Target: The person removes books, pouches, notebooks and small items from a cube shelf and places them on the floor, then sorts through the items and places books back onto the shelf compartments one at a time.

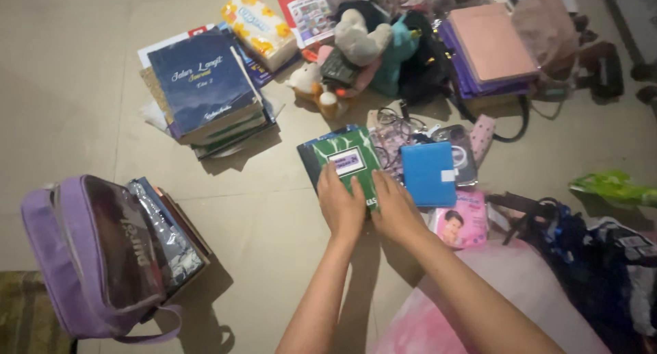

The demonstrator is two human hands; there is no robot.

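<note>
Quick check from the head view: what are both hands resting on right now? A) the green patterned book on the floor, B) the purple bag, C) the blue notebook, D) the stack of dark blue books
A: the left hand and right hand both lie flat on the near end of the green patterned book; the blue notebook lies untouched beside it.

Packages and labels on the floor, as I see them from the head view

I count a white rectangular label point(348, 161) with a blue band on the green patterned book point(349, 159) under both hands, a small white tab point(447, 176) on the blue notebook point(428, 172) just right of it, a pink flat packet point(462, 220) beside the right wrist, and a soft white pack with yellow flowers point(259, 25) at the top, behind the book stack
</note>
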